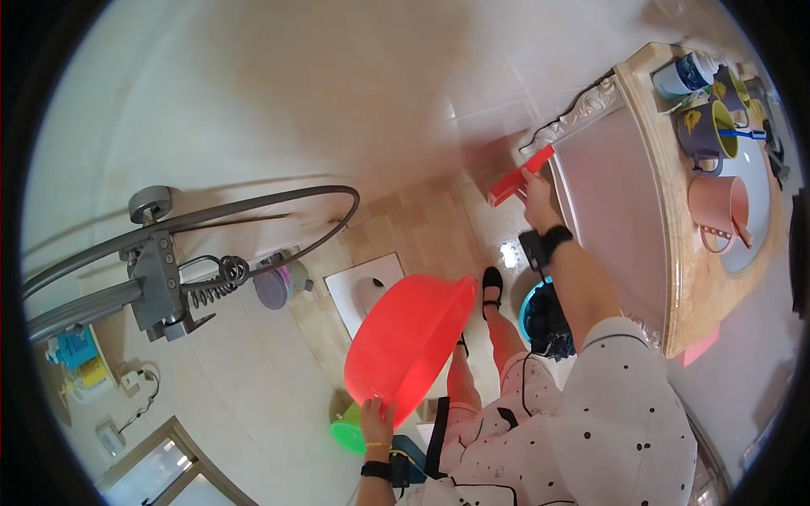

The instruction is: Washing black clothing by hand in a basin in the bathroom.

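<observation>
A large red plastic basin [405, 337] is tilted on its side in front of my legs. My left hand [377, 419] is closed on its near rim. Stretched out ahead, my right hand [537, 201] grips a narrow red plastic object [519, 179] by the front corner of the vanity cabinet. What kind of thing this is I cannot make out, as its far side is partly hidden. Below my right forearm, a blue-rimmed tub [531, 310] with dark cloth in it stands on the floor.
On the right stands a vanity counter [671, 253] with a pink mug [717, 202], purple-and-yellow cups [702, 131] and a sink [747, 228]. A squat toilet [342, 291] lies beyond the basin. A grey shower fixture [156, 278] juts in from the left. A green tub [348, 434] is near my left hand.
</observation>
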`<state>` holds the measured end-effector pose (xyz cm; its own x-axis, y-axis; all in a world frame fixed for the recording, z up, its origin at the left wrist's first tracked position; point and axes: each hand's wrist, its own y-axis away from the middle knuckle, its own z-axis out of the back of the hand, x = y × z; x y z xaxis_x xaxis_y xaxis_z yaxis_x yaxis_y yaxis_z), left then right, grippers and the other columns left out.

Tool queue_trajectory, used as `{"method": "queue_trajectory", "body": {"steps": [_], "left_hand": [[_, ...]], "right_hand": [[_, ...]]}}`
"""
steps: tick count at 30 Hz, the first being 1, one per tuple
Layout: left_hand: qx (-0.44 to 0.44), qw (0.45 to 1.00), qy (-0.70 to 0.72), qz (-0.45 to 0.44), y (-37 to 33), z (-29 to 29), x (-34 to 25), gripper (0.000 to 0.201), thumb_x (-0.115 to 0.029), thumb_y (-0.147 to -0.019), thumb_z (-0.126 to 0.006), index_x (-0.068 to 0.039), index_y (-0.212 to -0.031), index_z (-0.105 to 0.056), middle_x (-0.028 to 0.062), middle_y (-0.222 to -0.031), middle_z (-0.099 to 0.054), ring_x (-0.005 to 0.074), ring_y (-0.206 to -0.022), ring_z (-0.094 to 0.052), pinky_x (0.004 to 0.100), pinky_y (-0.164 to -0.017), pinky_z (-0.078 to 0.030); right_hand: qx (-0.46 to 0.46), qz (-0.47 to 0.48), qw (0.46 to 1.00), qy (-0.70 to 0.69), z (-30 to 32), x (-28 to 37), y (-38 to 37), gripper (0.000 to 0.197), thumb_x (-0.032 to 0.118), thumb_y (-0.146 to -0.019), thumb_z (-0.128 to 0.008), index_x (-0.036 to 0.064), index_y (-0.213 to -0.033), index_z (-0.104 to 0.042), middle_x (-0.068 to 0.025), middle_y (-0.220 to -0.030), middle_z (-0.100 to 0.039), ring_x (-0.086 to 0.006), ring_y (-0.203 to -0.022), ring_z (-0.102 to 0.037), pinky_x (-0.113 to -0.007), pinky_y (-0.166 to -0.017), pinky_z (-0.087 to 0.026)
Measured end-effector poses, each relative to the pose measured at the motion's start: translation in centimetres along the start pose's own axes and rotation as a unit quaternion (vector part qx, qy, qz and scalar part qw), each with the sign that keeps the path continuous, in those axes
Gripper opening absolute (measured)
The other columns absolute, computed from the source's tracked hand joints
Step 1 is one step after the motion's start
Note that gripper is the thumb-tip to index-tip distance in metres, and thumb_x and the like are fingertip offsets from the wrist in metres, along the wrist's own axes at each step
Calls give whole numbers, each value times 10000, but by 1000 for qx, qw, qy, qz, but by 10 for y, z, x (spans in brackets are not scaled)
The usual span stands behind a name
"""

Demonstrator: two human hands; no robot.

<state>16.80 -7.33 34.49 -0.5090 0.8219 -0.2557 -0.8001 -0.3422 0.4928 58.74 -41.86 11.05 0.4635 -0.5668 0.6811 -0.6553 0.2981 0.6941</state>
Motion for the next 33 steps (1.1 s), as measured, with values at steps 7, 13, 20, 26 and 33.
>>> {"method": "queue_trajectory", "body": {"steps": [7, 13, 20, 26, 33], "left_hand": [[-36, 997, -20, -64, -11, -3, 5, 279, -232, -751, -695, -10, -812, -538, 173, -763, -526, 370, -749, -527, 444, -631, -420], [-31, 994, -26, -106, -23, 0, 18, 303, -256, -774, -672, 7, -887, -574, 205, -881, -566, 393, -818, -550, 456, -692, -450], [-19, 985, -36, -168, -47, 8, 33, 317, -272, -749, -693, 0, -858, -572, 183, -812, -573, 374, -761, -562, 442, -659, -458], [-38, 964, -1, -263, -49, 26, 13, 249, -236, -742, -682, -38, -739, -532, 154, -690, -530, 327, -631, -545, 399, -571, -440], [38, 903, 20, -427, -30, 57, -13, 257, -175, -744, -666, -49, -649, -463, 137, -627, -485, 316, -570, -508, 387, -525, -413]], "right_hand": [[-174, 103, 896, 395, 64, -9, 30, 436, 186, -724, -710, -20, -1059, -522, -176, -1039, -613, -321, -955, -603, -368, -842, -469], [-72, 217, 773, 592, 85, 11, 110, 441, 136, -689, -670, 18, -1081, -505, -196, -943, -593, -399, -924, -572, -444, -814, -466], [-35, 354, 689, 632, 136, 49, 253, 340, 154, -744, -642, 24, -1032, -515, -203, -939, -592, -396, -848, -590, -474, -756, -471], [-109, 369, 709, 591, 199, 76, 415, 258, 150, -776, -639, 29, -986, -549, -191, -918, -587, -394, -811, -581, -444, -700, -474], [-262, 291, 758, 522, 267, 66, 599, 203, 92, -742, -646, 11, -916, -579, -163, -799, -579, -333, -732, -569, -373, -651, -456]]}}
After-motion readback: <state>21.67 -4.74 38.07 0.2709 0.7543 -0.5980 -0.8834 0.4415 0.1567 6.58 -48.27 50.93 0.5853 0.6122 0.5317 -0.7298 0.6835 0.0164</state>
